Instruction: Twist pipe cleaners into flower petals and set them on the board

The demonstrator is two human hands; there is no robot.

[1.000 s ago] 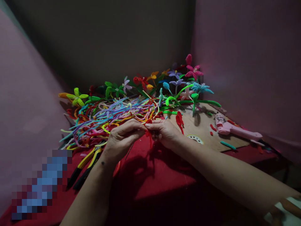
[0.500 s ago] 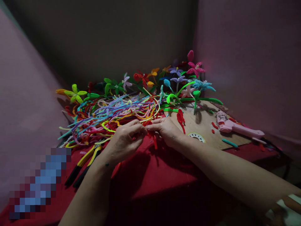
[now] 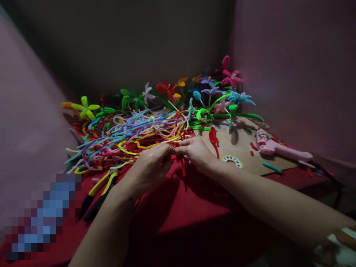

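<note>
Both hands meet at the front edge of a heap of coloured pipe cleaners (image 3: 133,129). A red pipe cleaner piece (image 3: 183,168) hangs down between them. My right hand (image 3: 196,152) pinches it with thumb and fingertips. Curled and closed, my left hand (image 3: 152,163) touches the same red piece at its fingertips; the exact grip is hidden behind its knuckles. Right of the hands, a looped red piece (image 3: 213,139) lies on a brown board (image 3: 247,163).
Pipe-cleaner flowers (image 3: 232,78) stand along the back. Yellow-black pliers (image 3: 97,189) lie beside my left forearm. A pink glue gun-like tool (image 3: 283,150), a white ring (image 3: 233,161) and a teal scrap (image 3: 272,167) rest at the right. The cloth (image 3: 164,218) is red.
My left hand has turned slightly, with its fingers drawn closer to my right fingertips. My right hand has barely moved. The whole view has shifted a little.
</note>
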